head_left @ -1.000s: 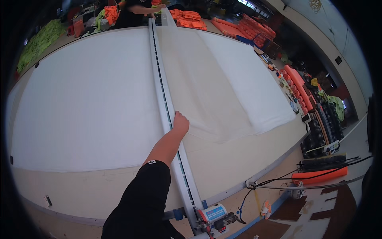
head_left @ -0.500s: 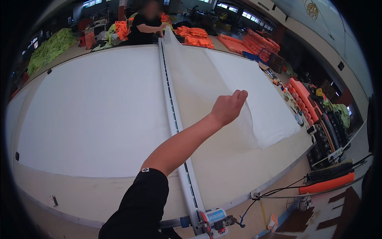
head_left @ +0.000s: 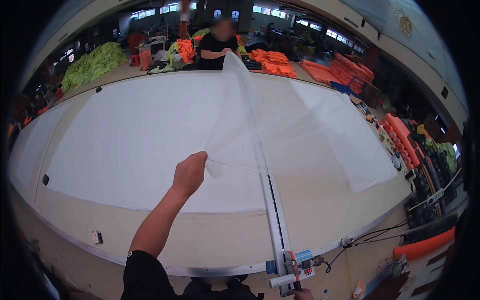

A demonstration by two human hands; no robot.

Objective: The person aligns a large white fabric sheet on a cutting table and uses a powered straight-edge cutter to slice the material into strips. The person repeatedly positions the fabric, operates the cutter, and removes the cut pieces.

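My left hand (head_left: 190, 175) is closed, pinching the near corner of a thin, see-through white fabric sheet (head_left: 235, 130). The sheet is stretched in the air over the long metal rail (head_left: 273, 210), and its right part runs to a thicker white stack (head_left: 367, 165). Across the table, a person (head_left: 215, 52) in black holds up its far edge. Under the raised sheet, at left, lies a flat white fabric layer (head_left: 125, 150). My right hand (head_left: 303, 295), partly cut off by the lower edge, is closed at a black handle beside the cutting unit (head_left: 301, 262) on the rail's near end.
Black weights (head_left: 45, 179) sit at the left layer's edge. A small box (head_left: 96, 237) lies near the table's front edge (head_left: 210, 271). Cables (head_left: 380, 234) run off at right. Tools (head_left: 365, 111) and fabric rolls (head_left: 402, 140) line the right side; orange and lime piles stand behind.
My left hand has carried the sheet's corner leftward across the rail, over the left layer. The far person's hands have lifted their edge. The view has shifted, and my right hand now shows.
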